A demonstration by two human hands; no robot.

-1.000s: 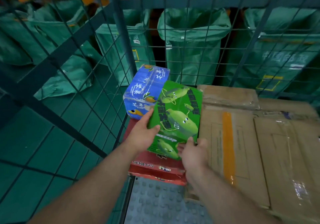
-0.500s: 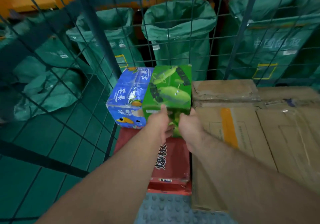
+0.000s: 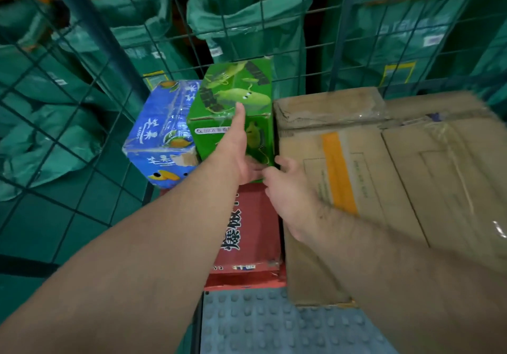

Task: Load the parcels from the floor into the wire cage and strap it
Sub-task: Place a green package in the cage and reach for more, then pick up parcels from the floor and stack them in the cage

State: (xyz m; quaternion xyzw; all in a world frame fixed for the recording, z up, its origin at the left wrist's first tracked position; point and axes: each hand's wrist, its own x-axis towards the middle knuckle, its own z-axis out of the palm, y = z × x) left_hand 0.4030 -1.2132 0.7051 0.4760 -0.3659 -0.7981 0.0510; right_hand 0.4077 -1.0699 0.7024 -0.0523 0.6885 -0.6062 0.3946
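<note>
Here, loading is well advanced: the glossy printed green carton (image 3: pixel 233 98) stands in the wire cage (image 3: pixel 105 41) on a flat red carton (image 3: pixel 247 233), between a film-wrapped blue mango carton (image 3: pixel 162 134) and taped brown corrugated boxes (image 3: pixel 384 178), with the left hand (image 3: pixel 233 150) pressing it with straight fingers and the right hand (image 3: pixel 290 191) loose-fingered at its corner; strapping seems not yet done.

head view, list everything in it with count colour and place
wire cage: 1, dark green, encloses the boxes
red box: 1, red, low centre
blue box: 1, blue, left, at cage corner
cartons: at least 2, brown, right
green box: 1, green, on red box, between blue box and cartons
sacks: several, green, behind cage
studded floor: 1, grey, bottom
left hand: 1, flat on green box
right hand: 1, at green box's lower right corner
</note>
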